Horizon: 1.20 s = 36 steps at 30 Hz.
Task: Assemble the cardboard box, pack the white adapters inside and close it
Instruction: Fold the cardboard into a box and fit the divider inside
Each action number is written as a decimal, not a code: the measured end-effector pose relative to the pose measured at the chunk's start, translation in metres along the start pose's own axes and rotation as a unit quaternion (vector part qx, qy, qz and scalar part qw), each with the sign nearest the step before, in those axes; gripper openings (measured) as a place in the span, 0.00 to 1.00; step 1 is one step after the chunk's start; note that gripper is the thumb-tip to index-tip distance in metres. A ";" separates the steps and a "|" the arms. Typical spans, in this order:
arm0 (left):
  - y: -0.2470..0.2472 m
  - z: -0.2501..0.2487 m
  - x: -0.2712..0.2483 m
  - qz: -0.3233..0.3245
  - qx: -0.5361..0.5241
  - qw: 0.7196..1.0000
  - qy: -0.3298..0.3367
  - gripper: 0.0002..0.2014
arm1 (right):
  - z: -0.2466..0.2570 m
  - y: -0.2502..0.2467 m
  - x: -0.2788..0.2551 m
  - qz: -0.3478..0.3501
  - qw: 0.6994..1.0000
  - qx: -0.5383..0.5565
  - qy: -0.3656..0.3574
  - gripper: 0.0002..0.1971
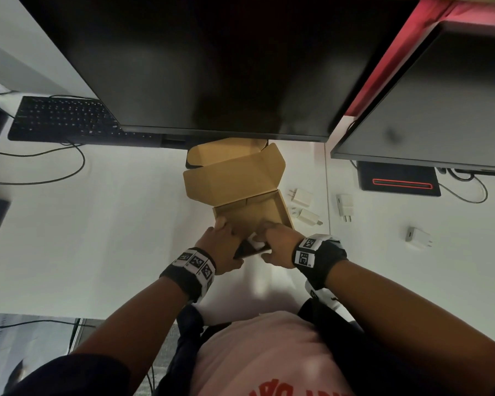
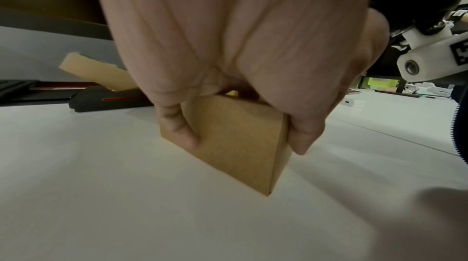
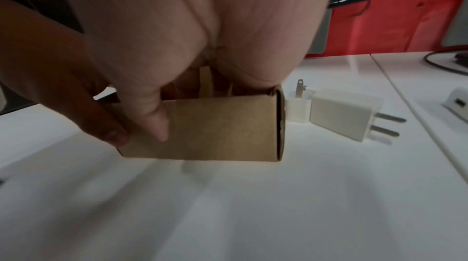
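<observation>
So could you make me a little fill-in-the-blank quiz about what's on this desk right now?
1. The lid of the cardboard box stands ____.
2. Both the left hand and the right hand hold the box at its ____ wall, the one closest to the person.
3. The number of white adapters lying loose on the desk to the right of the box is ____.
4. Behind the box, the big monitor has a screen that is ____.

Missing words: open; near; four; dark

left: bare desk (image 1: 112,224) | right: adapters (image 1: 305,207) | behind: monitor (image 1: 212,67)
</observation>
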<state>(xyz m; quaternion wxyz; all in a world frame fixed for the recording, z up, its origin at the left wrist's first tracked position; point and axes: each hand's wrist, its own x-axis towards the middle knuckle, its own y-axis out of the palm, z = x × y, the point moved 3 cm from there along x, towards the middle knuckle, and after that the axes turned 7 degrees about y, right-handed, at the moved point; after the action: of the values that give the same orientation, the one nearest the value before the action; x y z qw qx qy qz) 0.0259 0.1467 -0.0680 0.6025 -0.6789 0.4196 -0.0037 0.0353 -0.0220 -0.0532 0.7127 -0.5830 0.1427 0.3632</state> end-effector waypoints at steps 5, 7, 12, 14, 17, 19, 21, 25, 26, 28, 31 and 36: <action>-0.002 -0.004 -0.002 -0.018 0.040 0.999 -0.007 0.23 | 0.001 0.002 0.002 0.006 1.000 0.008 0.007 0.20; -0.003 -0.005 -0.003 -0.027 0.047 0.998 -0.016 0.21 | 0.002 0.002 0.001 0.011 1.000 -0.006 0.010 0.18; 0.002 -0.010 -0.008 -0.053 0.077 0.995 -0.033 0.21 | 0.003 0.005 0.001 0.006 1.000 -0.020 0.007 0.15; 0.005 -0.012 -0.009 -0.056 0.095 0.993 -0.048 0.22 | 0.004 0.006 0.003 0.004 1.000 -0.024 0.007 0.15; 0.005 -0.013 -0.009 -0.059 0.103 0.991 -0.055 0.23 | 0.003 0.010 0.007 -0.011 1.000 -0.024 -0.003 0.16; 0.004 -0.013 -0.008 -0.055 0.100 0.992 -0.053 0.24 | 0.001 0.014 0.011 -0.015 1.000 -0.017 -0.007 0.17; 0.003 -0.012 -0.006 -0.044 0.096 0.993 -0.055 0.24 | 0.001 0.013 0.011 -0.011 1.000 -0.015 -0.007 0.17; -0.002 -0.015 -0.006 -0.042 0.085 0.994 -0.055 0.22 | -0.002 0.011 0.008 -0.001 1.000 -0.007 0.008 0.14; -0.002 -0.017 -0.007 -0.044 0.087 0.994 -0.056 0.21 | -0.004 0.012 0.008 -0.002 1.000 -0.003 0.010 0.15; -0.001 -0.021 -0.007 -0.049 0.108 0.991 -0.062 0.21 | -0.004 0.012 0.006 -0.009 1.000 0.013 -0.001 0.18; -0.002 -0.027 -0.008 -0.045 0.141 0.986 -0.077 0.21 | -0.001 0.012 0.004 0.000 0.999 0.047 -0.004 0.18; -0.003 -0.030 -0.006 -0.043 0.145 0.984 -0.091 0.24 | 0.002 0.009 -0.003 -0.018 0.999 0.032 -0.028 0.16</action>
<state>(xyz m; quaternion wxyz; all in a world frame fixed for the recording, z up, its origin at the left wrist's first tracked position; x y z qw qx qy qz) 0.0083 0.1259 -0.0545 0.7293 -0.5994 0.3286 -0.0285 0.0265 -0.0211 -0.0569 0.7413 -0.5520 0.1237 0.3612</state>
